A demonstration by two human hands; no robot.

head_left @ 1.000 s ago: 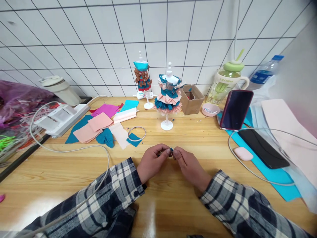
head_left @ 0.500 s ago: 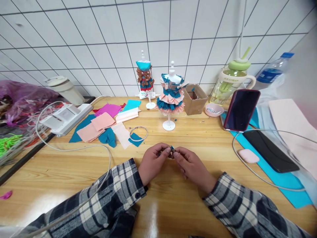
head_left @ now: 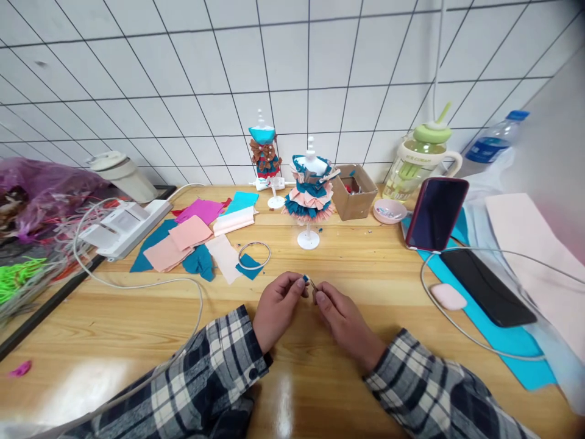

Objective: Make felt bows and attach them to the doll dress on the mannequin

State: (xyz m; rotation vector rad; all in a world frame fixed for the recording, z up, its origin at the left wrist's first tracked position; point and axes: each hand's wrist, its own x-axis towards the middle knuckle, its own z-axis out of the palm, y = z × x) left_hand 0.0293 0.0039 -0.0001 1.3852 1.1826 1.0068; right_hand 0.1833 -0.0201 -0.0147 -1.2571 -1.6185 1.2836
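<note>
My left hand [head_left: 280,305] pinches a small piece of blue crepe paper [head_left: 306,278] between thumb and forefinger. My right hand [head_left: 340,314], closed too, grips a slim pointed tool [head_left: 312,283] whose tip is close to the blue piece; its kind is too small to make out. Beyond the hands stands a small dress form [head_left: 312,196] in a ruffled blue and pink paper dress, on a white round base. A second dress form [head_left: 264,152] in turquoise, brown and red is behind it. Left of centre, a metal ring [head_left: 255,245] rests over a blue paper scrap [head_left: 249,268].
Paper sheets [head_left: 171,247] in several colours lie at left, near a white power strip [head_left: 132,228] and its cable. A small cardboard box [head_left: 361,205], a pink dish [head_left: 390,211], a green-lidded jug [head_left: 418,158], a propped phone [head_left: 437,213] and a black phone-like slab [head_left: 487,286] are at right.
My hands have drawn slightly apart, so a gap shows between the fingers and the slim tool is more visible. The view has tilted up a little and shifted right.
</note>
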